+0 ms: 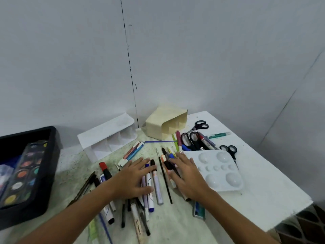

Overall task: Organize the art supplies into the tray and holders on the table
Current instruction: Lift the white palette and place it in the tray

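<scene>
Your left hand (135, 178) and right hand (188, 176) lie flat, apart, on pens (156, 184) running bottom-to-top; white holder (107, 138) upper left, nearer left hand.

The black tray (51, 155) at the left of the frame is cut off by the picture's edge, and so is the paint set (22, 173) lying in it. The left hand (133, 178) and right hand (188, 176) cover the middles of several pens (156, 184). Pen labels are too blurred to read. Both forearms leave the bottom edge.
</scene>
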Available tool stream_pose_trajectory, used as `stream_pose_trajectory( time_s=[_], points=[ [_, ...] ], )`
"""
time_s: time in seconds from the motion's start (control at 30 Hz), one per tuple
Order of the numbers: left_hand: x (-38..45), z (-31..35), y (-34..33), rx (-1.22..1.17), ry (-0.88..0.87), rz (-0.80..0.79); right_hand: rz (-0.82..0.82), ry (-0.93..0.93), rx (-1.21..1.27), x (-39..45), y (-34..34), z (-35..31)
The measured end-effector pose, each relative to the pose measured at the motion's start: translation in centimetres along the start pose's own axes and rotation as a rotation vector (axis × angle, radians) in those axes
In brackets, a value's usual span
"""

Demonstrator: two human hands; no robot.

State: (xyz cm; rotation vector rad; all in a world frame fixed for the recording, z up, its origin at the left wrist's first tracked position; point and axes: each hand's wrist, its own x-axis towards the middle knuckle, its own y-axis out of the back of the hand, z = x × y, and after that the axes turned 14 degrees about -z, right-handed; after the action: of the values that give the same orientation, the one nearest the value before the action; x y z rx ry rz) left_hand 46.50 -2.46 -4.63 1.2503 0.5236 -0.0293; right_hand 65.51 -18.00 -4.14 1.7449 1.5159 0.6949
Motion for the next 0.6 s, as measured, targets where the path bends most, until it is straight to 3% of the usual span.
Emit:
stream_pose_trajectory(
  time_s=[0.1,0.2,0.47,0.6],
  points=[
    [1.0,1.1,0.7,-0.037,-0.034,0.129,0.071,0.097,0.254,-0.9,2.1,1.2],
    [2.7,3.5,1.8,-0.117,-0.099,0.271,0.119,0.131,0.233,-2.4,4.2,3.2],
    [7.2,8.6,2.1,-0.109,-0.013,0.111,0.163,-0.192,-0.063,-7.6,7.6,9.5],
    [8.1,9.7,1.7,-0.109,-0.008,0.054,0.142,-0.293,0.077,-8.6,7.0,10.0]
  ],
)
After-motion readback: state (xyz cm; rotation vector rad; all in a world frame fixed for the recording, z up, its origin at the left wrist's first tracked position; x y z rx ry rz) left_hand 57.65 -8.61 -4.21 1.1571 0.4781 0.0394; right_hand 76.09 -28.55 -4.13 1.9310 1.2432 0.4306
